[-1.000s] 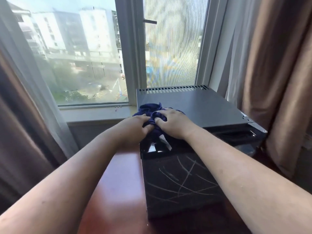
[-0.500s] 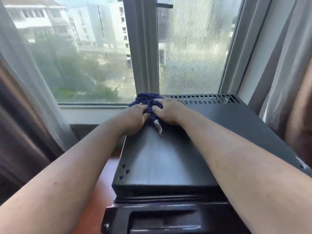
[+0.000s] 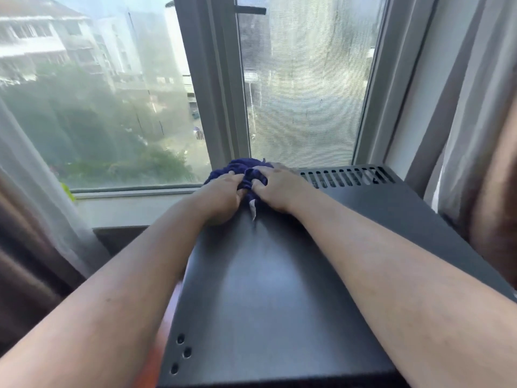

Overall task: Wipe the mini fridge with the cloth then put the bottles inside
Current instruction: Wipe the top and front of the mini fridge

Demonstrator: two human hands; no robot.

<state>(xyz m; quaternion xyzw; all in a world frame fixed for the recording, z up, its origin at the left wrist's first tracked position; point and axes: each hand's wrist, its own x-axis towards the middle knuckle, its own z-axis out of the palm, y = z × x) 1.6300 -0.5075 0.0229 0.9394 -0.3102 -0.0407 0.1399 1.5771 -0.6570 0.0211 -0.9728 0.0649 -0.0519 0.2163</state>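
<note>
Mini fridge front cut off below; cloth half hidden by hands

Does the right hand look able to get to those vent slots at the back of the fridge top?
Probably yes. The right hand grips the blue cloth just left of the vent slots, and the mini fridge top between them is bare.

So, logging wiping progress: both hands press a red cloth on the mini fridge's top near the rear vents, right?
Not quite: the head view shows the cloth is dark blue, not red. The left hand and right hand do press it on the mini fridge top near the rear vents.
</note>
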